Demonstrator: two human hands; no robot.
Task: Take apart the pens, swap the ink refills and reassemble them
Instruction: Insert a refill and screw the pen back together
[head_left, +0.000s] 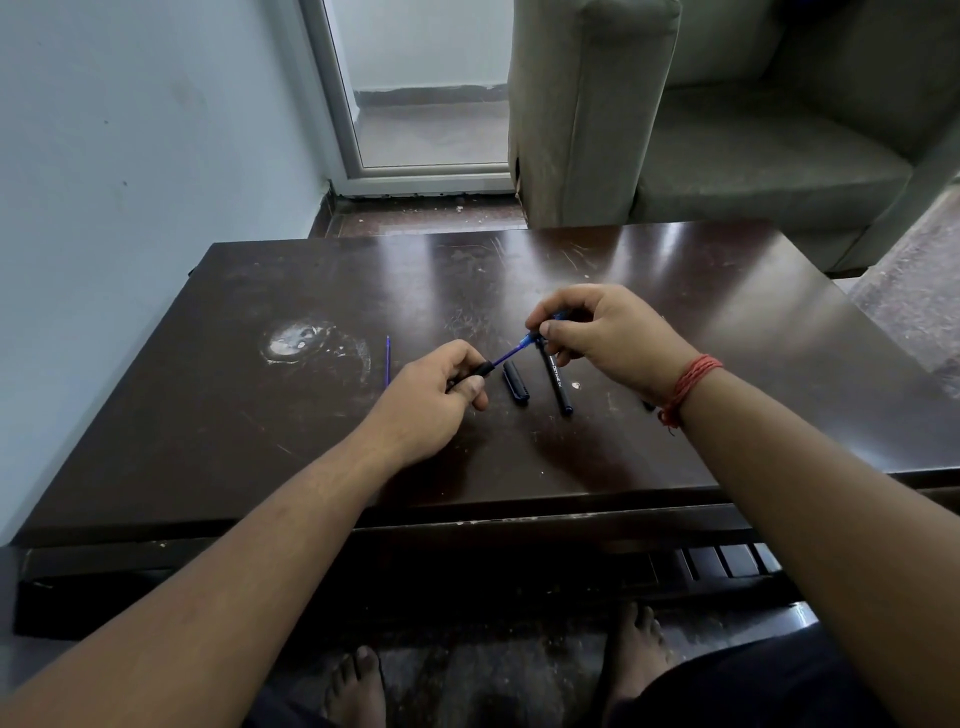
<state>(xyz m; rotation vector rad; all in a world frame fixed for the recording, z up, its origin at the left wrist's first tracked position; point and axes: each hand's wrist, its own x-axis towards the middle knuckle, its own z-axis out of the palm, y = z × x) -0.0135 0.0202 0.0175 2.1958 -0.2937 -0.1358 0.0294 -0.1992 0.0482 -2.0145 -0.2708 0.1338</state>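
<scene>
Left hand (441, 387) gripping black pen barrel (480, 371); right hand (597, 332) pinching blue refill (511, 353) at tip end, half inside barrel. On dark table (260, 415): cap (516, 381), second pen (556, 379), loose refill (387, 360) at left.

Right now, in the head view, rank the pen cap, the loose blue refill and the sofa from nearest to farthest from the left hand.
From the left hand:
1. Pen cap, just to its right on the table.
2. Loose blue refill, on the table to its left, slightly farther off.
3. Sofa, beyond the table's far edge.
</scene>
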